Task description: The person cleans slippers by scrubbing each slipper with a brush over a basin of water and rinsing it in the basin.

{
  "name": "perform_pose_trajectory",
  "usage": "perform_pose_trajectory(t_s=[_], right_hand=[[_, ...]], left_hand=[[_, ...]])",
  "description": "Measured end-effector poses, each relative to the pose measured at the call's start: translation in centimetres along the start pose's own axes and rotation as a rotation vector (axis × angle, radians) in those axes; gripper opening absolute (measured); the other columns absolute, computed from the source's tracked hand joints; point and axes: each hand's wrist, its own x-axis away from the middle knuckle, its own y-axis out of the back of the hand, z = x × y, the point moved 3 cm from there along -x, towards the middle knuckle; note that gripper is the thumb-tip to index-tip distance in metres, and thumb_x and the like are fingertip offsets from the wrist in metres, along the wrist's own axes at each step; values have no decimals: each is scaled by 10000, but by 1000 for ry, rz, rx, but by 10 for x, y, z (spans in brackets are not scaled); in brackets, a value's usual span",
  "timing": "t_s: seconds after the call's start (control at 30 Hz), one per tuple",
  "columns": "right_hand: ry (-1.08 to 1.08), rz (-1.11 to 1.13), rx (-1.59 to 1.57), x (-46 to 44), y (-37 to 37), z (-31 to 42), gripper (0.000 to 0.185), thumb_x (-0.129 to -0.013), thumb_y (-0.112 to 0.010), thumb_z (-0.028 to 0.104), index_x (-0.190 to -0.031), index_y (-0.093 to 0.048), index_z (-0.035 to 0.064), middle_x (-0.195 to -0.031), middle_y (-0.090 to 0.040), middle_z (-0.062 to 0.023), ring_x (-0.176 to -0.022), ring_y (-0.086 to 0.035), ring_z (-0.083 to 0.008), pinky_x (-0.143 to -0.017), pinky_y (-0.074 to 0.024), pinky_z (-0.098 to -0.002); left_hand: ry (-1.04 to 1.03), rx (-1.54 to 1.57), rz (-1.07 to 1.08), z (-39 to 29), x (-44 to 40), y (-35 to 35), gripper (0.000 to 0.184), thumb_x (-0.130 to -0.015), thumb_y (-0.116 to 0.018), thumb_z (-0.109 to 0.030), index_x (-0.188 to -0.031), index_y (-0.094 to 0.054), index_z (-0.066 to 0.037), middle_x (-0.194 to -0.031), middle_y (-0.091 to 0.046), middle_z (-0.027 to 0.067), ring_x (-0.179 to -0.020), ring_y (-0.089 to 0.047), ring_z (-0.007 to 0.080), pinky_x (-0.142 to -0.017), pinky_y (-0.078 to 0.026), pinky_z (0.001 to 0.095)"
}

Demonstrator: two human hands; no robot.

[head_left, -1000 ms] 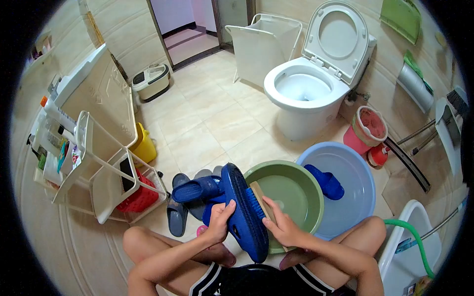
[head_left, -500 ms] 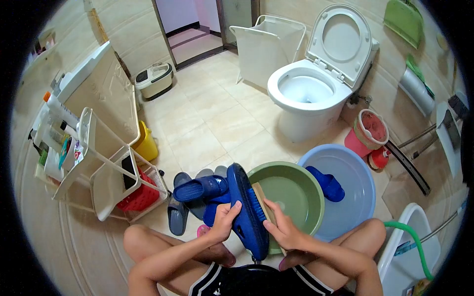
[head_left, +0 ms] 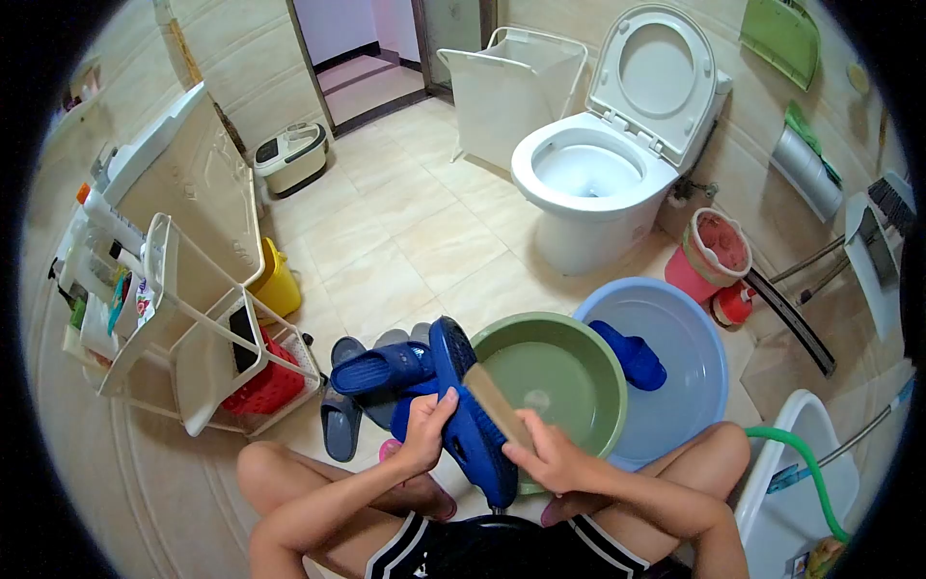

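My left hand [head_left: 425, 430] is closed round the side of a blue slipper [head_left: 475, 434], which is tilted up on edge in front of my lap. In my right hand [head_left: 552, 452] is a wooden-backed scrubbing brush [head_left: 499, 409], its bristle side turned to the slipper and hidden from me. The brush lies against the slipper's strap side. Behind the slipper stands a green basin [head_left: 579, 376] with water in it. Another blue slipper [head_left: 630, 355] rests in the light blue basin [head_left: 696, 386] at the right.
Several blue and grey slippers [head_left: 382, 369] lie on the floor left of the green basin. A white rack [head_left: 260, 362] stands at the left. The toilet [head_left: 588, 179] and a pink bucket [head_left: 699, 268] are beyond the basins. A green hose [head_left: 805, 454] hangs at the right.
The brush has shifted slightly in my right hand, and its wooden back now turns more toward me. The slipper stays in my left hand. The whole view has shifted a little.
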Motion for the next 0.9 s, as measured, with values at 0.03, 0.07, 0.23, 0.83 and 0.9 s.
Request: perform_pose_trajectory(t_s=[0.03, 0.07, 0.23, 0.83, 0.9], right_hand=[[-5, -3, -3, 2, -1, 2, 460, -923, -501, 307, -1219, -348, -10, -849, -606, -288, -799, -623, -418, -705, -470, -459], [17, 18, 19, 4, -2, 4, 467, -924, -500, 320, -1218, -350, -10, -846, -603, -291, -797, -615, -430, -704, -467, -468], [-95, -112, 123, -11, 6, -18, 421, -928, -484, 363, -1131, -413, 1, -793, -598, -263, -732, -595, -444, -652, -457, -490], [56, -10, -49, 2, -3, -4, 409, -919, -522, 294, -1194, -394, 19, -872, -598, -264, -823, -629, -380, -712, -469, -433], [110, 8, -23, 5, -3, 8, 403, -916, -521, 297, -1173, -401, 11, -857, -594, -271, -821, -612, -417, -711, -465, -450]], left_hand=[[-30, -11, 7, 1, 0, 3, 371, -969, -468, -287, -777, -627, -13, -712, -627, 13, -591, -524, 49, -560, -416, 199], [-60, -25, 14, 1, 0, 4, 376, -968, -469, -291, -773, -626, -11, -710, -626, 15, -590, -523, 49, -558, -415, 201], [-52, -9, -10, -14, 6, -8, 387, -968, -470, -293, -744, -614, -12, -704, -621, 9, -584, -513, 47, -549, -401, 199], [-29, -22, -22, -12, 0, 1, 429, -972, -439, -335, -776, -624, -1, -717, -638, 45, -561, -548, 77, -525, -434, 219], [-24, -61, -9, -12, 0, 2, 432, -973, -433, -339, -790, -625, 3, -722, -642, 51, -560, -557, 82, -522, -443, 223]])
